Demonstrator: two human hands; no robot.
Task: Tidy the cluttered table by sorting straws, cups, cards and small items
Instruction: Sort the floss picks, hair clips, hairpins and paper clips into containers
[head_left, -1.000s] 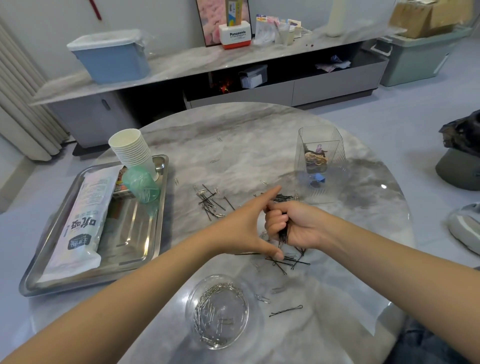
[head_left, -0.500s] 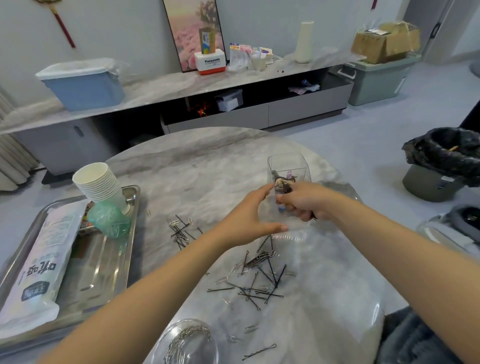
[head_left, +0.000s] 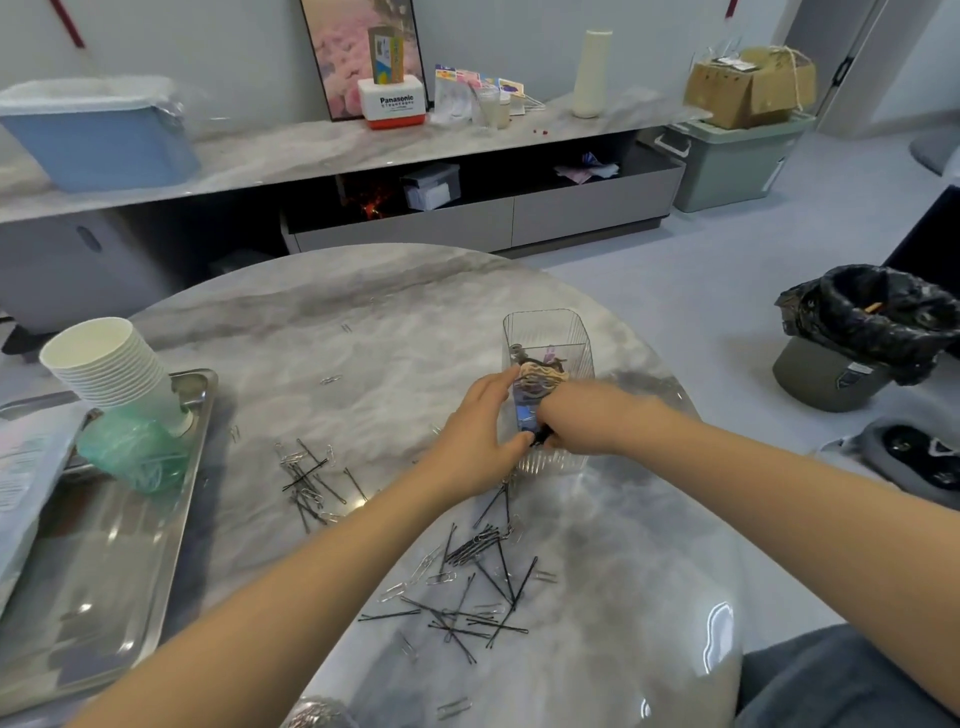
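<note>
Hairpins, black, lie scattered with silver paper clips on the round marble table, in a loose heap nearer the person than both hands; a second smaller heap lies to the left, near the tray.

Clear plastic container: upright at the far right of the table, holding rubber bands and small coloured items.

Left hand: against the container's near left side, fingers extended along its wall, thumb at the lower near corner.

Right hand: reaching to the container from the right, fingers curled at its near face; dark pins seem to show at the fingertips, though the grip is blurred and cannot be told for certain.

Steel tray: left edge of the table, bearing a stack of paper cups, a green plastic bag and a white packet.

Glass bowl: at the table's near edge, only its rim visible.
</note>
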